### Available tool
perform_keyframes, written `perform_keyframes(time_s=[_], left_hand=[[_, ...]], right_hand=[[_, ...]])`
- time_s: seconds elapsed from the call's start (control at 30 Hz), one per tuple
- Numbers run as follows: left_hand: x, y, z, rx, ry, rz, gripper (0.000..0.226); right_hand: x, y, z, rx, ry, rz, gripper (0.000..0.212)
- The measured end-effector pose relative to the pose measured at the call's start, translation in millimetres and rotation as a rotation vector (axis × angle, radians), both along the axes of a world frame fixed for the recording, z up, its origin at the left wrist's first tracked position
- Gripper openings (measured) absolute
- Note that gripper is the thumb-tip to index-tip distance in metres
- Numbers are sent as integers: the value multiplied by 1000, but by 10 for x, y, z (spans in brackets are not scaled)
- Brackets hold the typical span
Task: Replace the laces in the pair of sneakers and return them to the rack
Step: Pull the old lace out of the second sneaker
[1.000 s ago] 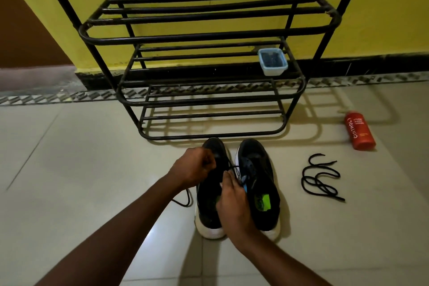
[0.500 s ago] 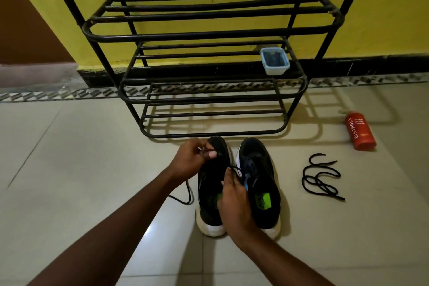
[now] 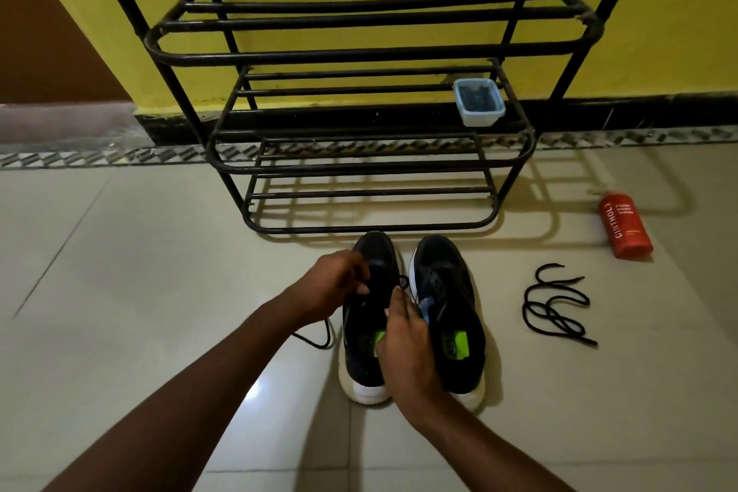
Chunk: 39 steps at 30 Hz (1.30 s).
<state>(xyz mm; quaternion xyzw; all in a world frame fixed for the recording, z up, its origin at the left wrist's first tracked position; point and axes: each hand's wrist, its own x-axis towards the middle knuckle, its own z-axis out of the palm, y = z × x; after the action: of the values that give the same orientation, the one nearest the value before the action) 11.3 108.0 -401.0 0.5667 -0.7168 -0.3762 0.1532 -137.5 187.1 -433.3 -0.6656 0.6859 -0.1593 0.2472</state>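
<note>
Two black sneakers with white soles stand side by side on the floor, toes toward the rack. My left hand (image 3: 333, 284) is over the left sneaker (image 3: 369, 332) and pinches a black lace (image 3: 319, 340) whose end trails on the floor to the left. My right hand (image 3: 403, 343) rests over the same sneaker's tongue, fingertips pinching the lace near a small loop by the eyelets. The right sneaker (image 3: 447, 312) stands untouched. A loose black lace (image 3: 555, 304) lies coiled on the floor to the right.
A black metal shoe rack (image 3: 359, 52) stands against the yellow wall just beyond the sneakers. A small blue-rimmed container (image 3: 478, 102) sits on its middle shelf at the right. A red bottle (image 3: 625, 224) lies on the tiled floor at far right.
My left hand has shifted slightly along the left sneaker's lacing while still pinching the lace. My right hand stays on the tongue. The view has tilted a little.
</note>
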Motion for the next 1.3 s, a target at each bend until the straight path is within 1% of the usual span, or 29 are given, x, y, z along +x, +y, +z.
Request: perform_keyframes(time_s=[0.03,0.1,0.13,0.2,0.23,0.27,0.3,0.37,0.4,0.43,0.47,0.5,0.53,0.6,0.63,0.67,0.73,0.8,0.87,0.9,0.97,1.03,1.07,1.1,1.17,1.2,1.23,1.3], left_hand=[[15,-11,-16,-44,-58,-49,11],[53,-43,-37,-155,-243,-150,8],[66,-50,-41,-168,-287,-167,8],[73,-40,-46,-165,-278,-133,4],[68,-33,-32,-169,-208,-80,4],[65,-27,-9,-159,-95,7,10],[60,-20,30,-124,84,106,15],[42,-34,128,-47,437,253,17],[23,-46,170,4,575,305,18],[-8,-48,191,53,661,356,21],[-45,-45,222,67,689,391,23],[-62,-53,226,20,656,398,23],[-48,-57,224,-99,517,346,23],[25,-72,196,-420,105,96,21],[58,-86,185,-504,-66,-39,19],[94,-90,176,-539,-209,-149,19],[155,-81,147,-596,-344,-251,15],[209,-64,109,-646,-369,-255,13],[259,-68,71,-666,-358,-210,21],[270,-64,68,-652,-358,-184,22],[288,-35,69,-656,-394,-181,8],[294,-13,59,-685,-375,-184,10],[294,-6,49,-662,-321,-140,11],[291,-13,40,-634,-243,-52,11],[292,-30,13,-554,-62,195,6],[297,-31,12,-539,-2,310,5],[305,-23,7,-550,11,382,5],[340,-2,-12,-566,-16,406,4]], right_hand=[[1,5,-5,-3,-2,-7,72],[4,-2,-17,0,-10,-6,71],[3,-8,-23,5,-10,-1,71],[-2,-17,-26,10,-10,6,71],[-5,-15,-24,11,-16,8,71],[-3,-10,-19,10,-24,9,71],[0,-5,-14,8,-28,10,70],[1,5,-10,5,-37,6,69],[2,9,-10,4,-39,6,69],[2,15,-9,3,-35,10,69],[3,17,-9,0,-31,11,70],[1,18,-11,-2,-30,6,70],[-2,19,-14,-4,-33,-2,69],[-2,16,-20,-17,-33,-4,69],[-2,13,-23,-19,-33,-1,69],[-3,13,-24,-15,-35,1,69],[0,19,-17,-13,-33,-5,70],[3,32,-13,-22,-13,-5,71],[7,42,-18,-23,15,13,72],[9,39,-22,-18,19,20,72],[16,25,-11,-6,7,15,73],[28,28,9,-3,-3,3,72],[34,37,13,-4,0,3,71],[35,42,9,-10,5,4,70],[35,55,-7,-20,0,-1,69],[33,50,-9,-17,0,2,69],[31,51,-17,-13,5,8,69],[30,43,-29,-24,6,7,69]])
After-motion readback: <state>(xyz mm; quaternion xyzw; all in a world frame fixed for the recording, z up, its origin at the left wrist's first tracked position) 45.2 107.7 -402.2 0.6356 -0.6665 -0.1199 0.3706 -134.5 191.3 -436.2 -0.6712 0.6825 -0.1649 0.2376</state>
